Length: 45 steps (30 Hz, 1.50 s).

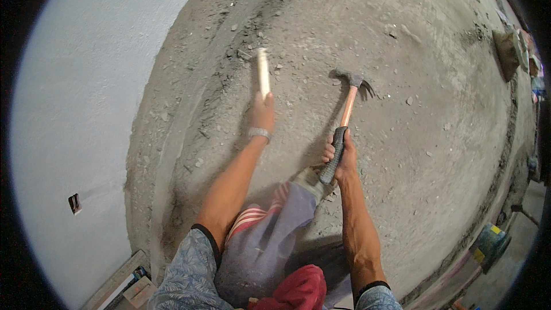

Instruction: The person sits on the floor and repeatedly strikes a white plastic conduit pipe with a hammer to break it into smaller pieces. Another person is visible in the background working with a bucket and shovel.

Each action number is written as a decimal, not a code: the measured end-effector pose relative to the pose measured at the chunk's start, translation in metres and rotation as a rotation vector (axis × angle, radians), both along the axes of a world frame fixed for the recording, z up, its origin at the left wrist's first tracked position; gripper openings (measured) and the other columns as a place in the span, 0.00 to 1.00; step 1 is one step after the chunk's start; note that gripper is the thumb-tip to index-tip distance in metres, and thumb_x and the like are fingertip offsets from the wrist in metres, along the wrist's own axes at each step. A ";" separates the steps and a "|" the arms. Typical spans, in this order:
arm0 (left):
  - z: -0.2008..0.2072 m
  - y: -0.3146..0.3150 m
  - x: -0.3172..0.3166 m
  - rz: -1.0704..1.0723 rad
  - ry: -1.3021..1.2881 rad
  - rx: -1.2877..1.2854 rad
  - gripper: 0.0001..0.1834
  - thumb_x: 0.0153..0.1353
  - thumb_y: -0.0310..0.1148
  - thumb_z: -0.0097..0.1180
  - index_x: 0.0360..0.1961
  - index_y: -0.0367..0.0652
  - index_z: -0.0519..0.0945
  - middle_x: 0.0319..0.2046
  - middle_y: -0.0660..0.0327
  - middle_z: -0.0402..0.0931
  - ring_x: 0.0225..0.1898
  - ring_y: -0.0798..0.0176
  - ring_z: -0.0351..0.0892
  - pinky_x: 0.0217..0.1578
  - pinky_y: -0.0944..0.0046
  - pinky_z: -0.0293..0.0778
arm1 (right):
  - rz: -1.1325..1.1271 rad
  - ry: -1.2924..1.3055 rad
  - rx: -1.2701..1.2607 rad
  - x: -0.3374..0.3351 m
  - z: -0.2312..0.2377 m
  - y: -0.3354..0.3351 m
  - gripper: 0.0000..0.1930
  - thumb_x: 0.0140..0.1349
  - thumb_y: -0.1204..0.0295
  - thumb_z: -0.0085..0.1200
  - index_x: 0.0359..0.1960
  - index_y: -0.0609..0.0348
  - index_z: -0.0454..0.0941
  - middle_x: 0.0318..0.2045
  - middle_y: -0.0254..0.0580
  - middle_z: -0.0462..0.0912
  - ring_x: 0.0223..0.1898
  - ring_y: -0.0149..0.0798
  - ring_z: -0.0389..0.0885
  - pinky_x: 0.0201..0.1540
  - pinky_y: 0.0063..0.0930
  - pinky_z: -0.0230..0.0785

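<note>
My right hand (344,158) is wrapped round the black grip of a claw hammer (348,106). The hammer's shaft is orange-brown, and its dark head points away from me, above the floor. In my left hand (263,116), blurred by motion, is a short pale stick-like piece (263,72); whether it is wood or a tool is unclear. Its far end lies over loose chips beside a long groove (198,95) cut in the rough concrete floor (396,155). The two hands are apart.
A white wall (86,92) with a small box opening (75,204) stands at my left. Wood pieces (138,293) lie at its foot. Sacks (508,51) stand at the far right, and a dark green container (489,247) at the near right. Rubble is scattered about.
</note>
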<state>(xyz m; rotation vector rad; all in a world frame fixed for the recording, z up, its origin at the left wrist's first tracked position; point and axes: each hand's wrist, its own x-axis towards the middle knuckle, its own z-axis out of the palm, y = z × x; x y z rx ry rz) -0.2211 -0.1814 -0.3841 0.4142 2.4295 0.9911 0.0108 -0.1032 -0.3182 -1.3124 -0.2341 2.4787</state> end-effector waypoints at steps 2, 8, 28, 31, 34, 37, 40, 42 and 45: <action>0.033 0.015 0.024 -0.218 -0.013 -0.099 0.31 0.66 0.52 0.42 0.59 0.38 0.65 0.44 0.40 0.76 0.44 0.36 0.76 0.43 0.45 0.70 | -0.094 -0.046 -0.029 -0.011 0.007 0.006 0.29 0.64 0.39 0.35 0.25 0.54 0.67 0.11 0.29 0.62 0.09 0.28 0.58 0.12 0.25 0.55; 0.021 0.013 0.033 -0.178 -0.066 -0.003 0.29 0.66 0.50 0.41 0.61 0.41 0.64 0.41 0.41 0.78 0.42 0.35 0.76 0.43 0.44 0.71 | 0.118 -0.203 0.203 -0.018 0.020 0.007 0.29 0.63 0.38 0.36 0.25 0.53 0.66 0.12 0.26 0.62 0.11 0.26 0.61 0.14 0.23 0.58; 0.042 0.031 0.021 -0.099 -0.261 0.193 0.20 0.68 0.47 0.40 0.37 0.37 0.69 0.22 0.53 0.72 0.26 0.51 0.74 0.30 0.52 0.70 | 0.458 -0.437 0.605 -0.070 0.041 0.031 0.27 0.67 0.44 0.36 0.22 0.55 0.67 0.14 0.32 0.67 0.12 0.29 0.64 0.14 0.25 0.58; 0.026 0.021 0.016 -0.200 -0.024 0.098 0.22 0.67 0.47 0.40 0.42 0.36 0.70 0.29 0.44 0.77 0.33 0.39 0.77 0.35 0.46 0.70 | 0.283 -0.354 0.708 -0.066 0.049 0.019 0.28 0.67 0.44 0.37 0.19 0.55 0.65 0.12 0.32 0.66 0.11 0.29 0.64 0.13 0.25 0.56; 0.033 0.025 0.019 -0.247 -0.050 0.027 0.23 0.67 0.49 0.40 0.47 0.37 0.69 0.35 0.39 0.77 0.39 0.34 0.75 0.40 0.43 0.69 | 0.086 -0.266 0.830 -0.069 0.063 0.007 0.29 0.67 0.44 0.35 0.19 0.55 0.65 0.11 0.32 0.66 0.11 0.28 0.64 0.13 0.25 0.56; 0.041 0.028 0.026 -0.273 -0.123 -0.003 0.25 0.67 0.49 0.40 0.51 0.36 0.68 0.39 0.37 0.76 0.42 0.33 0.74 0.42 0.43 0.68 | 0.050 -0.281 0.908 -0.072 0.054 -0.002 0.28 0.68 0.45 0.35 0.19 0.56 0.66 0.11 0.33 0.66 0.11 0.29 0.65 0.14 0.25 0.57; 0.028 0.024 0.031 -0.244 -0.125 0.081 0.26 0.67 0.48 0.40 0.52 0.35 0.67 0.40 0.36 0.75 0.44 0.34 0.74 0.42 0.44 0.68 | 0.281 -0.401 0.884 -0.067 0.004 -0.002 0.27 0.68 0.47 0.36 0.20 0.56 0.67 0.11 0.32 0.66 0.12 0.29 0.65 0.15 0.26 0.57; 0.021 0.017 0.033 -0.190 -0.154 0.110 0.26 0.67 0.48 0.39 0.51 0.34 0.67 0.40 0.37 0.75 0.44 0.34 0.74 0.42 0.45 0.68 | 0.446 -0.462 0.771 -0.064 0.003 0.008 0.27 0.68 0.47 0.38 0.20 0.56 0.67 0.12 0.32 0.66 0.13 0.29 0.64 0.15 0.26 0.57; 0.030 0.016 0.035 -0.144 -0.201 0.077 0.26 0.67 0.49 0.39 0.50 0.33 0.67 0.39 0.38 0.75 0.43 0.35 0.75 0.42 0.45 0.68 | 0.493 -0.476 0.640 -0.056 0.044 0.017 0.27 0.67 0.43 0.37 0.22 0.55 0.68 0.13 0.30 0.67 0.12 0.27 0.63 0.14 0.26 0.57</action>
